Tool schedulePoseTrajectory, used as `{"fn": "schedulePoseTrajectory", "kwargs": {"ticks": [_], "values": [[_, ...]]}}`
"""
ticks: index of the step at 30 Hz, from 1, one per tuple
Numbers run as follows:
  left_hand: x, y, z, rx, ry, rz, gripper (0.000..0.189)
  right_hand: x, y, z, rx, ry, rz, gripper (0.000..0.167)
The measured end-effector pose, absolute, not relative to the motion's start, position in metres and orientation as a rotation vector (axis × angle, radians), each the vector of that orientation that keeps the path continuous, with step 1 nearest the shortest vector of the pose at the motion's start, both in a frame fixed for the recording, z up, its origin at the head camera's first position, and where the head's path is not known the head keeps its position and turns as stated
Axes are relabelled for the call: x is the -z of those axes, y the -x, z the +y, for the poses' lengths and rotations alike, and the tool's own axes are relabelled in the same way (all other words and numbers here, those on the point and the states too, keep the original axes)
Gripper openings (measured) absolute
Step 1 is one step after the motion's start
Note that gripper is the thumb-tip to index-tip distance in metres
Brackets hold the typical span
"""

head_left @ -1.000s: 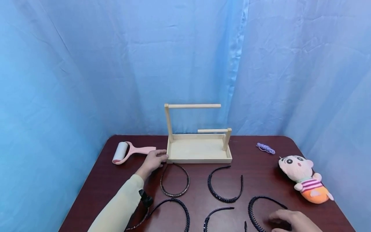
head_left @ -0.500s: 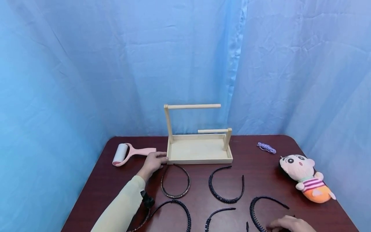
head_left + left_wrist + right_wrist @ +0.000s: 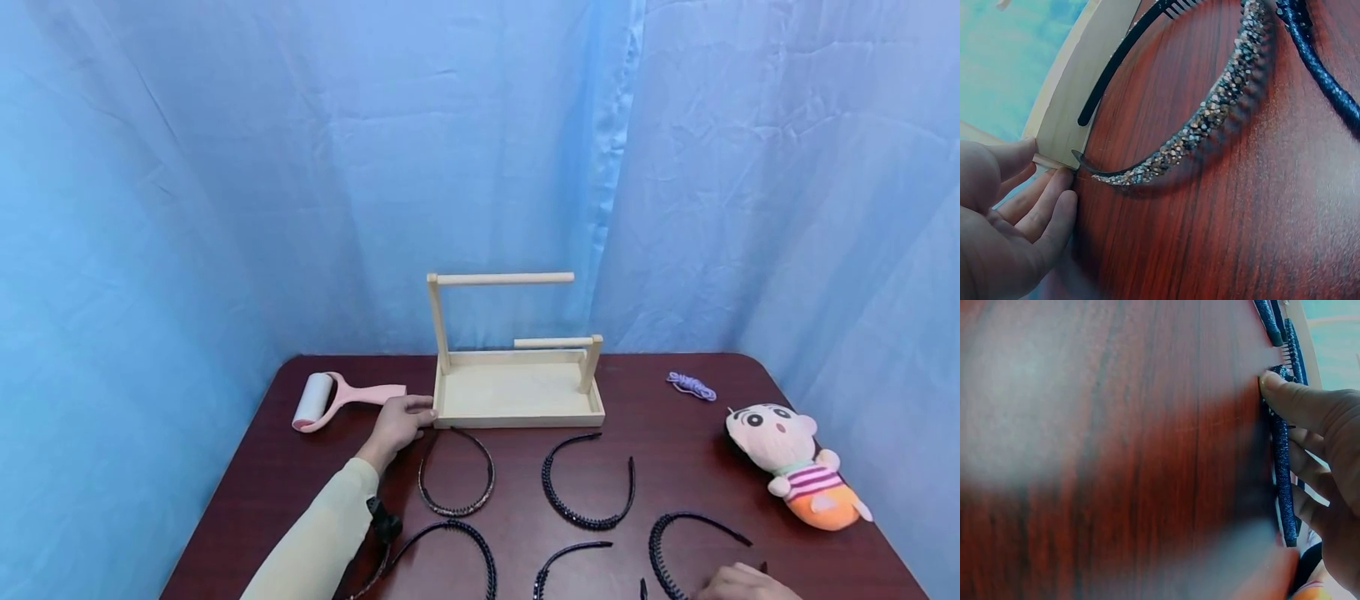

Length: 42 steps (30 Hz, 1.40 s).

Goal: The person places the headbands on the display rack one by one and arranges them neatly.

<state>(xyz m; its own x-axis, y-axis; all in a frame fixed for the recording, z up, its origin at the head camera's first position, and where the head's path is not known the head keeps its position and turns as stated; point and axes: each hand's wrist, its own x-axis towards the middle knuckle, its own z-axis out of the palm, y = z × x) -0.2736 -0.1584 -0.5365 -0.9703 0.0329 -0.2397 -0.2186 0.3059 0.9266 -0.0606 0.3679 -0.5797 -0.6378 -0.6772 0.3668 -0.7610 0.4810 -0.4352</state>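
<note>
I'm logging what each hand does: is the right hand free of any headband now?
No, in the right wrist view the right hand grips a dark headband between thumb and fingers.

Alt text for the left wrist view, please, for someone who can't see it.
The left hand pinches a corner of a pale wooden rack. Beside it, a glittery headband lies on a reddish-brown table, with part of a dark headband at upper right.

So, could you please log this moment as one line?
Left hand: holds rack corner | right hand: pinches headband | other headbands: on table | doll: right of rack
</note>
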Motion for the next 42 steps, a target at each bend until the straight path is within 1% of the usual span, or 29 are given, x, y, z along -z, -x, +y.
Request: {"fn": "schedulePoseTrajectory", "kwargs": {"ticks": [5,9,12,16,18,20,23,26,31,35,42], "values": [[0.536,0.273,-0.158,-1.723,0.168,2.364,0.038,0.582,0.055,0.366,-1.056,-1.262,-2.629,0.044],[0.535,0.274,-0.157,-1.712,0.175,2.369,0.039,0.579,0.051,0.364,-1.184,-1.188,-2.694,0.038],[0.534,0.274,-0.156,-1.704,0.177,2.377,0.039,0.571,0.048,0.359,-1.138,-1.024,-2.745,0.037],[0.531,0.274,-0.157,-1.7,0.187,2.379,0.039,0.557,0.047,0.344,-0.966,-0.758,-2.724,0.036],[0.53,0.274,-0.157,-1.698,0.189,2.374,0.039,0.546,0.047,0.337,-0.929,-0.617,-2.751,0.031],[0.531,0.274,-0.158,-1.699,0.189,2.37,0.039,0.535,0.05,0.335,-0.944,-0.555,-2.763,0.027],[0.532,0.275,-0.158,-1.698,0.175,2.379,0.038,0.518,0.058,0.337,-1.023,-0.542,-2.758,0.024],[0.533,0.274,-0.157,-1.687,0.165,2.404,0.038,0.504,0.068,0.339,-1.059,-0.593,-2.655,0.032],[0.532,0.273,-0.153,-1.646,0.133,2.443,0.037,0.471,0.084,0.333,-1.125,-0.571,-2.519,0.038],[0.53,0.272,-0.152,-1.641,0.128,2.438,0.037,0.441,0.098,0.326,-1.199,-0.531,-2.46,0.035],[0.529,0.274,-0.155,-1.616,0.142,2.45,0.036,0.395,0.136,0.304,-1.223,-0.456,-2.393,0.029]]}}
